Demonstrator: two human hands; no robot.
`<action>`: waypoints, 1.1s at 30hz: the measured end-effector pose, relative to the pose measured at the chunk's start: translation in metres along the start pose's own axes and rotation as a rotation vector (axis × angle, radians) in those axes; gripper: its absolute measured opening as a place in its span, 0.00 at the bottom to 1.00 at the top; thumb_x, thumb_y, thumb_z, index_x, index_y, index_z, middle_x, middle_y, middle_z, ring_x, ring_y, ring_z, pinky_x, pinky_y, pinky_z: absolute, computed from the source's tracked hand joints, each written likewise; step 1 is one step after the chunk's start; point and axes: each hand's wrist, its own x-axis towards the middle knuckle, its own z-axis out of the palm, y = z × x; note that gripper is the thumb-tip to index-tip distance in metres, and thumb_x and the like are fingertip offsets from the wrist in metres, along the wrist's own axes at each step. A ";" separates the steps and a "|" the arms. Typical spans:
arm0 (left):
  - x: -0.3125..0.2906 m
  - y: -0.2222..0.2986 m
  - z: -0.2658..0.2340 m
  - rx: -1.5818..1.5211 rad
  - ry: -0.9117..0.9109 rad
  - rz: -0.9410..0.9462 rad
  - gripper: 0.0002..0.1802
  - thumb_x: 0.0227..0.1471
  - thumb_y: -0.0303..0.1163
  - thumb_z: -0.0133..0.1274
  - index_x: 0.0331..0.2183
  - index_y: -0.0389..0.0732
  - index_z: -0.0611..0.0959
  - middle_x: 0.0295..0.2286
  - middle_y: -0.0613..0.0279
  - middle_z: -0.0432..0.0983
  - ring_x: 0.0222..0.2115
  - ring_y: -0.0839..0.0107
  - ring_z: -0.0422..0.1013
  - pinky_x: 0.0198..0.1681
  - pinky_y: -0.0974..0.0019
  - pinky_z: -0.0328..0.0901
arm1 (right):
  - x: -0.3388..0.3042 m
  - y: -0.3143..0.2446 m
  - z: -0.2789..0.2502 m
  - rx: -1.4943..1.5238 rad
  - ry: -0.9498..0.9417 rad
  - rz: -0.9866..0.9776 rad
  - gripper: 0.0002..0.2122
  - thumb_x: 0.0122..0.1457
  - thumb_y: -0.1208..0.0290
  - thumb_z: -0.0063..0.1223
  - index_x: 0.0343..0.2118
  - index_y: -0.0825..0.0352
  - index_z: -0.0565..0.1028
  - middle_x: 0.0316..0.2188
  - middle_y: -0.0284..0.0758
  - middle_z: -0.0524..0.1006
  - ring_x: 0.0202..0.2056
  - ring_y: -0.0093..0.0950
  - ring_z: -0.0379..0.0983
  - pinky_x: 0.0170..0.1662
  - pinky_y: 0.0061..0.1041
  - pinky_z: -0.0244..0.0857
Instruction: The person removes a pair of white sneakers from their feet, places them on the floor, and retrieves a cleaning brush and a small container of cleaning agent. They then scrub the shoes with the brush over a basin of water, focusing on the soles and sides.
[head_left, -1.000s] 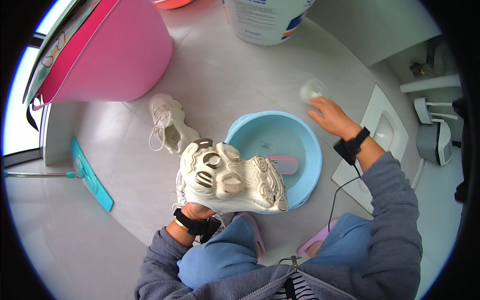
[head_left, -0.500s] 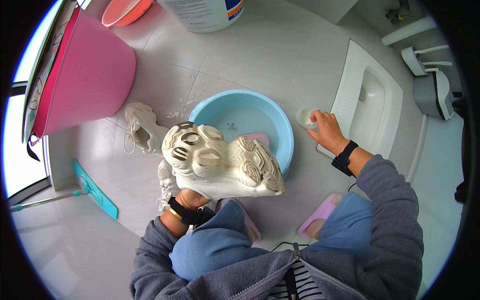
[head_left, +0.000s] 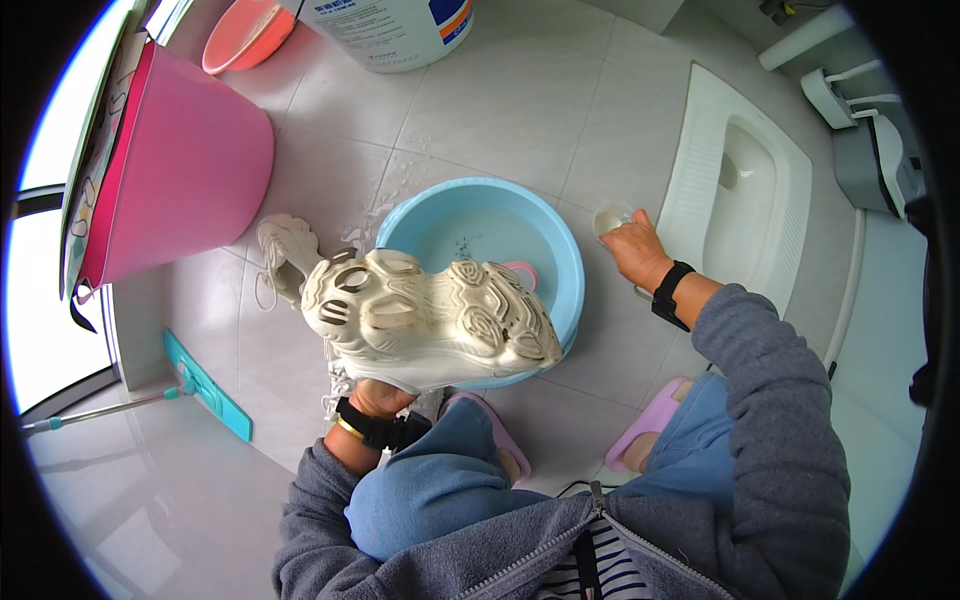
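The left hand (head_left: pixel 380 398), left of the lower middle of the frame, holds a white shoe (head_left: pixel 425 315) up from below, its patterned sole facing the camera and its toe pointing right; most of the fingers are hidden behind the shoe, so how far they are spread cannot be told. The shoe lies across the middle of the frame, over the near left part of a light blue basin (head_left: pixel 566 235). In the basin are water and a pink brush (head_left: pixel 523 270), partly covered by the shoe. Right of the basin, the right hand (head_left: pixel 637 250) has its bent fingers close together, pinching a small clear cup (head_left: pixel 611 216) with something whitish in it. White laces (head_left: pixel 337 380) show just below the shoe's left end, and another white shoe (head_left: pixel 285 250) sits on the floor left of the basin, partly covered. A pink tub (head_left: pixel 195 170) fills the upper left, with an orange bowl (head_left: pixel 247 38) and a white bucket (head_left: pixel 385 40) along the top edge. A teal mop (head_left: pixel 212 388) lies at the left, and a squat toilet (head_left: pixel 745 190) is at the upper right.
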 end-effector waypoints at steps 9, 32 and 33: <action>-0.002 0.008 0.011 0.407 0.193 0.124 0.23 0.53 0.38 0.57 0.50 0.44 0.79 0.52 0.57 0.71 0.55 0.58 0.65 0.61 0.53 0.54 | -0.018 0.009 0.013 -0.064 0.185 -0.053 0.00 0.50 0.74 0.56 0.25 0.62 0.77 0.32 0.37 0.75 0.38 0.34 0.71 0.50 0.33 0.56; 0.011 -0.001 0.026 -0.852 0.320 -0.279 0.40 0.57 0.61 0.43 0.63 0.47 0.60 0.61 0.55 0.58 0.60 0.53 0.57 0.63 0.41 0.49 | -0.032 -0.115 -0.139 1.021 0.394 -0.640 0.11 0.51 0.77 0.50 0.39 0.65 0.75 0.40 0.35 0.73 0.41 0.32 0.71 0.49 0.31 0.61; 0.012 0.000 0.026 -0.382 0.255 -0.260 0.40 0.57 0.61 0.43 0.63 0.47 0.60 0.61 0.55 0.58 0.60 0.53 0.57 0.63 0.40 0.49 | -0.032 -0.116 -0.138 0.995 0.382 -0.633 0.11 0.51 0.75 0.54 0.39 0.64 0.76 0.39 0.34 0.73 0.41 0.32 0.71 0.49 0.31 0.61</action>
